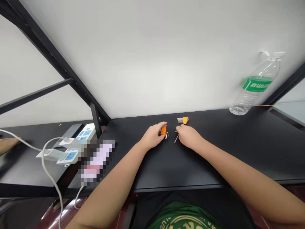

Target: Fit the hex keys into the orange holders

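Note:
My left hand (152, 137) is closed around an orange hex key holder (163, 130), thumb on the near side and fingers on the far side. A few short metal key ends stick out of the holder to its right. My right hand (188, 136) pinches a thin metal hex key (176, 138) whose long arm slants down toward me; its other end is partly hidden by my fingers. Just beyond that hand, a second orange holder (185, 120) lies on the black table with several hex keys in a row.
A tilted clear water bottle (254, 84) with a green label is at the back right. On the left are a white power strip (71, 156) with cables, and a blurred-out phone-like object (98, 160). Another person's hand (9, 144) shows at the left edge. A black frame post (59, 70) rises nearby.

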A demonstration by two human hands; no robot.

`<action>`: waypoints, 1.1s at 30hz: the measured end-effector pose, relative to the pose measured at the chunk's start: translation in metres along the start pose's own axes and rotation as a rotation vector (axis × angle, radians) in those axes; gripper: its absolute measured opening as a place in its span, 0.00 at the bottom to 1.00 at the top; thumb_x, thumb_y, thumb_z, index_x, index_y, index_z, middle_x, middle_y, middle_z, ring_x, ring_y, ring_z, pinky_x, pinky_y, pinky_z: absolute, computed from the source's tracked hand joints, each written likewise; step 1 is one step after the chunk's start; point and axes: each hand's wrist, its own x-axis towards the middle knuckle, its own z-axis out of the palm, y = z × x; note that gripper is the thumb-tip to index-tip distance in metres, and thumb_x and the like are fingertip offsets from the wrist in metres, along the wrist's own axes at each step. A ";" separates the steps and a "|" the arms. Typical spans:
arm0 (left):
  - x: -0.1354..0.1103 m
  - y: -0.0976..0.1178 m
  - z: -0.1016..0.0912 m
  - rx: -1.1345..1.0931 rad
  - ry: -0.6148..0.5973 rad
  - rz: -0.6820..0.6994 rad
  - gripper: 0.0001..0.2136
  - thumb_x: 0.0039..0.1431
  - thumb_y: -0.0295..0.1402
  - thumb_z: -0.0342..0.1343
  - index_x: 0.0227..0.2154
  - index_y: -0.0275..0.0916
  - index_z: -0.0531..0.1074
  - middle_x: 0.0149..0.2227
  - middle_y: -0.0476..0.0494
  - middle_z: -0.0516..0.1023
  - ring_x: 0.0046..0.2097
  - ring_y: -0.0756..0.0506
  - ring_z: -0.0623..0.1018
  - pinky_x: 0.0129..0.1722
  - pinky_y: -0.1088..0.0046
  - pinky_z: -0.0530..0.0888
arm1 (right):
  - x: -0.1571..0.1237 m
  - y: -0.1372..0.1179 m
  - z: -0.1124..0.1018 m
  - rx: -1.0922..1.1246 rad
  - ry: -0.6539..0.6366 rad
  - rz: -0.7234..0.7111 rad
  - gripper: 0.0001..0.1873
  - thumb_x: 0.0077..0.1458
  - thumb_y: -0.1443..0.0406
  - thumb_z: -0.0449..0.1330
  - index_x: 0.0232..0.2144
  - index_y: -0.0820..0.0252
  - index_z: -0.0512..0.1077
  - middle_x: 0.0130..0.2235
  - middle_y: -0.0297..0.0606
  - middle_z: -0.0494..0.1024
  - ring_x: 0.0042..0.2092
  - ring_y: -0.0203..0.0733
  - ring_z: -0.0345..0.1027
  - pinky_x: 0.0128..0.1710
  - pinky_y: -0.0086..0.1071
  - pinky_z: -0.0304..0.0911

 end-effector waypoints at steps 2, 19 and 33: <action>0.000 0.000 -0.001 -0.023 0.008 0.002 0.28 0.57 0.28 0.58 0.62 0.45 0.66 0.52 0.46 0.81 0.46 0.46 0.82 0.52 0.67 0.79 | 0.002 0.005 0.000 0.110 0.031 -0.010 0.12 0.57 0.75 0.55 0.38 0.62 0.76 0.39 0.46 0.78 0.38 0.45 0.74 0.37 0.33 0.62; -0.002 0.006 -0.003 -0.114 0.026 -0.012 0.28 0.56 0.28 0.60 0.60 0.45 0.67 0.52 0.48 0.81 0.45 0.47 0.82 0.52 0.69 0.78 | 0.003 0.011 0.001 0.525 0.370 -0.109 0.11 0.60 0.69 0.59 0.37 0.58 0.82 0.36 0.40 0.80 0.36 0.42 0.73 0.42 0.36 0.69; -0.002 0.012 -0.004 -0.065 0.093 0.082 0.27 0.55 0.28 0.63 0.59 0.43 0.70 0.54 0.45 0.81 0.54 0.42 0.81 0.58 0.62 0.77 | -0.001 0.004 -0.007 0.929 0.296 -0.225 0.08 0.62 0.60 0.63 0.34 0.57 0.78 0.34 0.38 0.78 0.33 0.41 0.73 0.36 0.38 0.71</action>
